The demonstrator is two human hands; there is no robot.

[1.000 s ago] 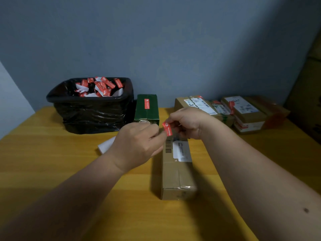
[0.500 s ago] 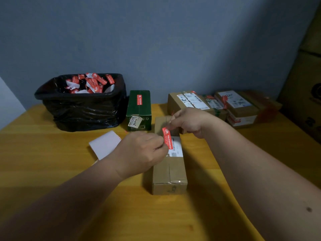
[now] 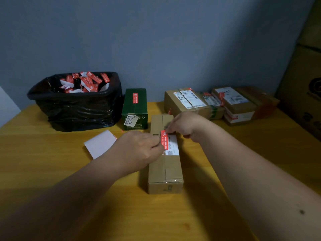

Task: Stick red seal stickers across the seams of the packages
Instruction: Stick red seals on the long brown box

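Note:
A long brown cardboard package (image 3: 165, 169) lies lengthwise in the middle of the table, with a taped seam down its top and a white label. A red seal sticker (image 3: 164, 140) is stretched just above the seam beside that label. My left hand (image 3: 139, 150) pinches its near end and my right hand (image 3: 184, 126) pinches its far end. Whether the sticker touches the box cannot be told.
A bin lined with a black bag (image 3: 76, 108) holds several red stickers and backings at back left. A green box (image 3: 135, 108) with a red seal stands beside it. Several sealed brown parcels (image 3: 217, 103) sit at back right. A white backing sheet (image 3: 100, 143) lies left of my hands.
Both hands have lowered the sticker from in front of the green box down onto the top of the brown package. The sticker now runs along the seam beside the label.

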